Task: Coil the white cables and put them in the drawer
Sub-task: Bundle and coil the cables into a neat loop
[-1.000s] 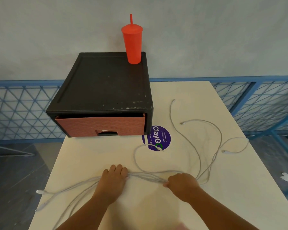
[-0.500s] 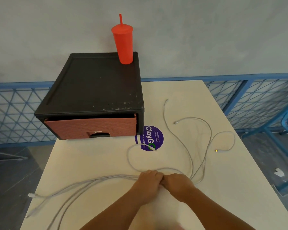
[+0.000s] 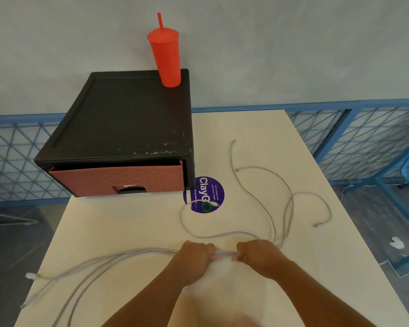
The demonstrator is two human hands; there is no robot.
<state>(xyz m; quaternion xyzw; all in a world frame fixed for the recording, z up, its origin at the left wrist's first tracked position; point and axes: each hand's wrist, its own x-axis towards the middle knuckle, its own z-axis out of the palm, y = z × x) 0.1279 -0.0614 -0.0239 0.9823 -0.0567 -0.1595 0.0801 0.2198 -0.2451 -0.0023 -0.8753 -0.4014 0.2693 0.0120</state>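
Left hand (image 3: 195, 258) and right hand (image 3: 257, 256) gripping bundled white cables (image 3: 132, 253), fists close together, near tabletop (image 3: 128, 227) front edge. Loose cable ends trailing beside purple sticker (image 3: 204, 193). Drawer (image 3: 118, 179) sitting behind sticker, slightly open.

We count: one tumbler (image 3: 167, 57), one drawer box (image 3: 128, 119), one sticker (image 3: 208, 187), left hand (image 3: 194, 258) plus right hand (image 3: 257, 256); white cables (image 3: 151, 250) bundled, number unclear.

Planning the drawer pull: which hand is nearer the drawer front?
Left. The left hand grips the white cables in front of the drawer, just past its right corner; the right hand grips them further right.
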